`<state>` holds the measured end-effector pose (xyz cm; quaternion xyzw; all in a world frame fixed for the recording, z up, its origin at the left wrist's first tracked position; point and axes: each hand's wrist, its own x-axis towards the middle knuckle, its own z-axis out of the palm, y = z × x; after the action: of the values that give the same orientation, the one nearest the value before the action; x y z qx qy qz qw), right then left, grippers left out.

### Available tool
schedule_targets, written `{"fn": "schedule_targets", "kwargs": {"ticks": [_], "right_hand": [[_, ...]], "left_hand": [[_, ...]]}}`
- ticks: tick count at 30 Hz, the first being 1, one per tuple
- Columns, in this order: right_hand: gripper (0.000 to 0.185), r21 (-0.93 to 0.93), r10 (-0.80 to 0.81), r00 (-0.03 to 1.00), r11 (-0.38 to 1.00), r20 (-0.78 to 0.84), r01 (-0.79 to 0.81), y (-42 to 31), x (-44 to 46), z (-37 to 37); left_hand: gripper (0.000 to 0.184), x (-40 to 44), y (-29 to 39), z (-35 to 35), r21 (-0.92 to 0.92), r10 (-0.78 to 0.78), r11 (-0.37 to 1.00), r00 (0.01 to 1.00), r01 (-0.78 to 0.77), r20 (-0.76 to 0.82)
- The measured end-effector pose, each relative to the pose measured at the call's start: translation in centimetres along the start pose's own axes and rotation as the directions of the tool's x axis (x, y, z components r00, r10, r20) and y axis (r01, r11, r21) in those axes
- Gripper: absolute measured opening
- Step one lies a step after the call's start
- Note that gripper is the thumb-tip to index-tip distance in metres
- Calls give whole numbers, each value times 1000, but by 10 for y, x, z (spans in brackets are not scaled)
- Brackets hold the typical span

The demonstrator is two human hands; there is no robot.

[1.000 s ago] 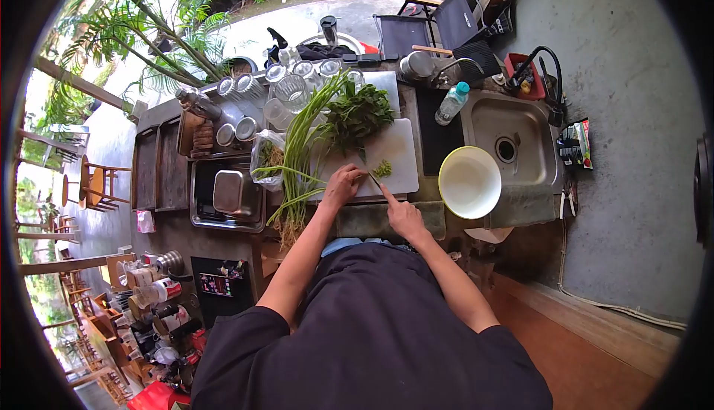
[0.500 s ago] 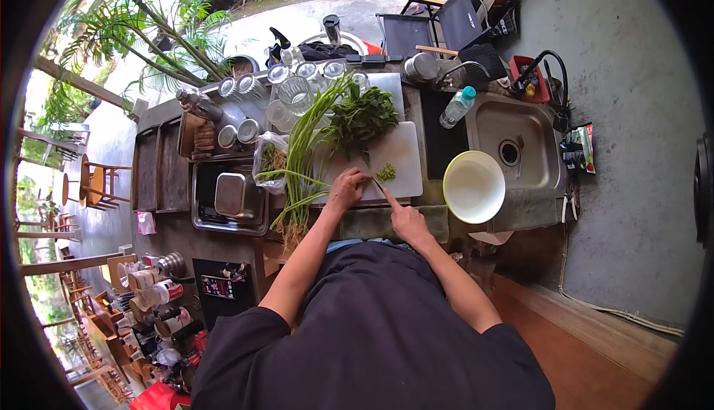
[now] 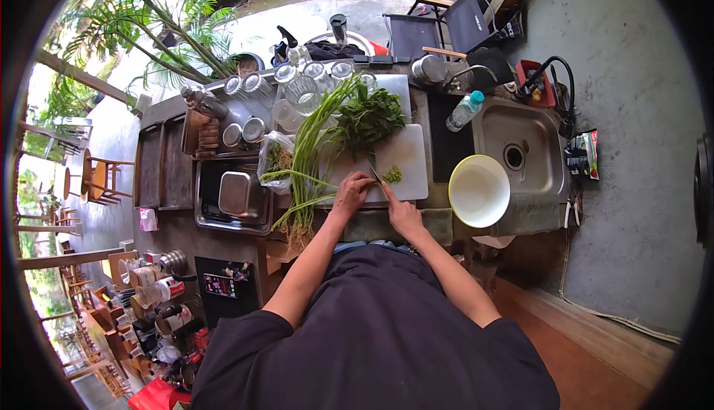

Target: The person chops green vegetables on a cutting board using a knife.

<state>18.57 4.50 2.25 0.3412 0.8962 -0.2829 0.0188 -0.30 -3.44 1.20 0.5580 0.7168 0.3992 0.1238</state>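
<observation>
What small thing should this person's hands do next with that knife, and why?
Probably one more short cut with the knife: the right hand grips it with the blade just beside the left hand, over the white cutting board, and a small pile of chopped green pieces lies right of the blade. What the left hand steadies is mostly hidden.

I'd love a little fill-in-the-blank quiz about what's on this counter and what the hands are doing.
1. The right hand holds a ____ close to the left hand.
2. Chopped green pieces lie on the white ____.
3. The turquoise-capped bottle is beside the steel ____, which has a drain.
4. Of the two hands, the round bowl is nearer the ____ one.

Missing words: knife; cutting board; sink; right.
</observation>
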Motion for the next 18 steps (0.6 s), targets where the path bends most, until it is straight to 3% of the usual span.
{"fn": "schedule_targets", "kwargs": {"ticks": [8,18], "right_hand": [[74,-19,-12,999,1000,30,13,10,-10,1],[77,1,32,991,999,131,-32,2,-31,-19]], "left_hand": [[25,-1,-1,3,23,-98,995,995,97,0],[19,4,8,-4,20,-104,994,995,104,3]]}}
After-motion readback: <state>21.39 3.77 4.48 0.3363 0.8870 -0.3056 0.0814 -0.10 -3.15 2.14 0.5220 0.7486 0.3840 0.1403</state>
